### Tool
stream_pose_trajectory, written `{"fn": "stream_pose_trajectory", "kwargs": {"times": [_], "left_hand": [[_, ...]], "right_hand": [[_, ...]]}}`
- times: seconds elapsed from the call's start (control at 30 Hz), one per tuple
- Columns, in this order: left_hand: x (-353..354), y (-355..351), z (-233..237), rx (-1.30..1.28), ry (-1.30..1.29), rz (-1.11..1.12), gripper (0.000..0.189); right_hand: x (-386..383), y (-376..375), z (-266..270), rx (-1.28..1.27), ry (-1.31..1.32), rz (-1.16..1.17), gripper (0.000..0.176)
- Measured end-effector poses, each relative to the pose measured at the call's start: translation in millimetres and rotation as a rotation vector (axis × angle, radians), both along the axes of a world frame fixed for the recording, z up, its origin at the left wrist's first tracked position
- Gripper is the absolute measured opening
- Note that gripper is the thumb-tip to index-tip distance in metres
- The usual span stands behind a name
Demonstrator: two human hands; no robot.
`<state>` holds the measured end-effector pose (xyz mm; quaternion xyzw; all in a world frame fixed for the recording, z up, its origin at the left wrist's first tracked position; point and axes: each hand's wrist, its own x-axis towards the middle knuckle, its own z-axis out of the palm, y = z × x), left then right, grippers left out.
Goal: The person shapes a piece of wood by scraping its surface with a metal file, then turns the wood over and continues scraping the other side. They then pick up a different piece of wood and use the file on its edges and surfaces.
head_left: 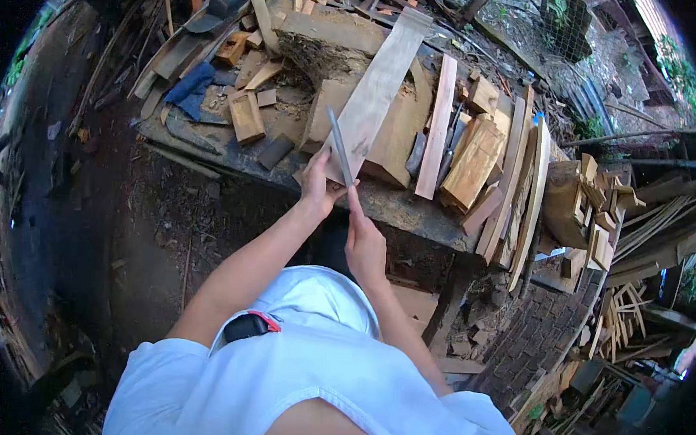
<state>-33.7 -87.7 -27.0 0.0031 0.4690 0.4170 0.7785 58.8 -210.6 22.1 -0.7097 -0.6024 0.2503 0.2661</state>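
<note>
One long board (397,65) slopes away from the person, lying over a bulky wooden block (392,148) that shows beneath it on both sides. Its near end is in the left hand (318,182), thumb along the left edge and fingers curled around and under the end. The right hand (364,238) grasps the lower end of a slim grey strip (337,141), probably metal, its index finger reaching along it. The strip slants over the board's near end, its free tip pointing up and left; whether it touches the wood cannot be told.

For good control, the left hand would do well to pin the board firmly against the block, since a rocking end would probably spoil the contact. Its fingertips, close under the strip's lower end, are best tucked clear of that edge. The right wrist should hold the strip at one steady angle, with light, even pressure.

Right of the board lie a narrow pinkish plank (437,123) and a stout wooden chunk (474,161); well left of it, a blue cloth (190,92).
</note>
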Motion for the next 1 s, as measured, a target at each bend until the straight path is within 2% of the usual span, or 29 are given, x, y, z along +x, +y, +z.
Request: {"fn": "stream_pose_trajectory", "kwargs": {"times": [0.07,0.13,0.2,0.3,0.4,0.57,0.63,0.67,0.73,0.83,0.97,1.0], "left_hand": [[0,-3,15,0.047,0.018,0.005,0.049],[-1,-2,3,0.067,-0.013,-0.013,0.048],[-2,1,-4,0.086,-0.027,-0.031,0.046],[-7,2,-7,0.088,-0.151,-0.017,0.039],[-1,-2,5,0.053,-0.021,0.026,0.041],[-3,-1,0,0.065,0.002,-0.016,0.045],[-4,0,-12,0.088,-0.055,0.008,0.04],[-5,0,-17,0.085,-0.082,0.003,0.041],[-2,0,0,0.07,-0.028,-0.015,0.044],[-4,-1,0,0.03,0.012,-0.002,0.047],[-4,0,-4,0.02,0.021,-0.015,0.045],[-5,0,0,0.049,-0.019,-0.019,0.044]], "right_hand": [[9,39,-7,0.011,0.044,-0.06,0.063],[20,71,-13,0.037,0.086,-0.133,0.06],[27,87,-17,-0.072,0.006,-0.161,0.057],[21,50,-13,0.079,0.007,-0.045,0.058],[4,3,-2,0.003,0.004,-0.005,0.062],[15,57,-1,0.076,0.083,-0.053,0.061],[22,80,7,-0.214,0.084,-0.145,0.057],[21,76,5,-0.21,0.086,-0.152,0.057],[17,59,-3,-0.044,0.158,-0.104,0.057],[-1,7,-3,-0.029,0.108,-0.012,0.057],[4,27,-5,0.074,0.072,-0.031,0.059],[10,51,3,-0.067,0.14,-0.089,0.058]]}}
